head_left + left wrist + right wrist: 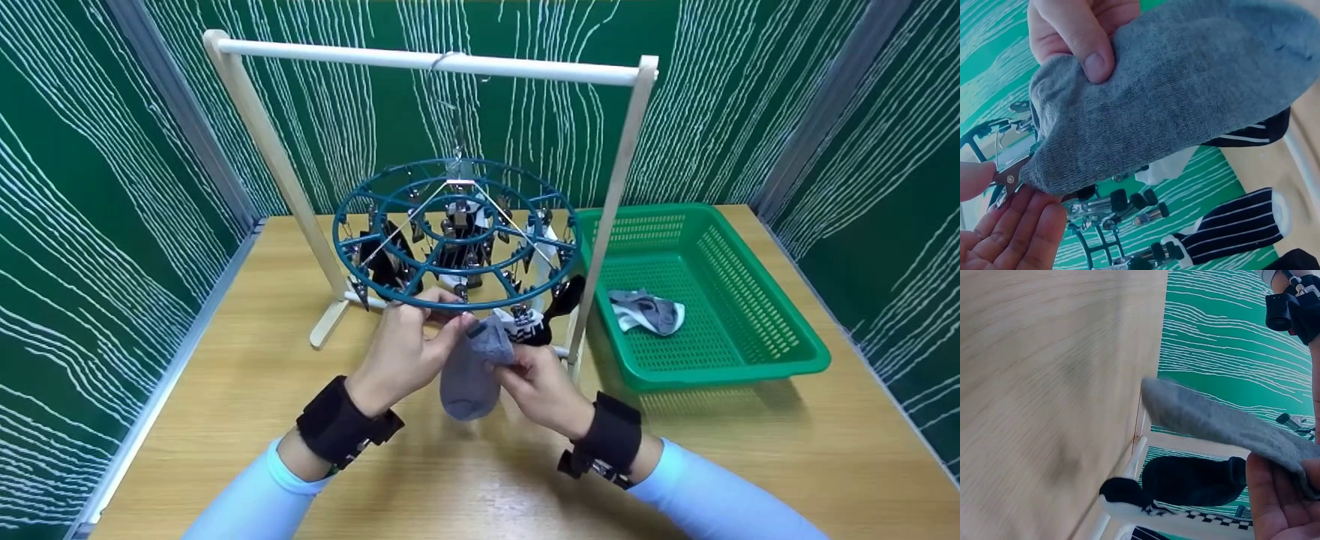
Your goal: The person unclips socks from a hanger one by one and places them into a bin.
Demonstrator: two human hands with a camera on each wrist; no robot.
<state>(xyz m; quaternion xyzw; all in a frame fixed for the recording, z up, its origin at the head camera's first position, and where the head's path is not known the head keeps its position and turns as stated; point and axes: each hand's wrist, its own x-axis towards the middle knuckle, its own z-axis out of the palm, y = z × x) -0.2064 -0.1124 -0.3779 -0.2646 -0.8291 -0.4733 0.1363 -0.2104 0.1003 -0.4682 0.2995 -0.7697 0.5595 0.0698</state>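
Note:
A grey ankle sock (469, 386) hangs toe down at the front of a round blue-green drying hanger (420, 302). My right hand (546, 388) pinches the sock near its opening, thumb on the outside in the left wrist view. My left hand (401, 351) pinches a metal clip (1010, 179) between thumb and fingers at the hanger's front rim. The clip's tip meets one corner of the sock's cuff. In the right wrist view the sock (1213, 419) stretches away from the fingers (1266, 495), its toe end free.
Several socks hang from the hanger, among them a black striped sock (1235, 230) and a black one (1193, 481). A wooden stand (622, 157) carries the hanger on its white rail (337, 54). At right sits a green basket (780, 367) with a grey-and-white sock (651, 311).

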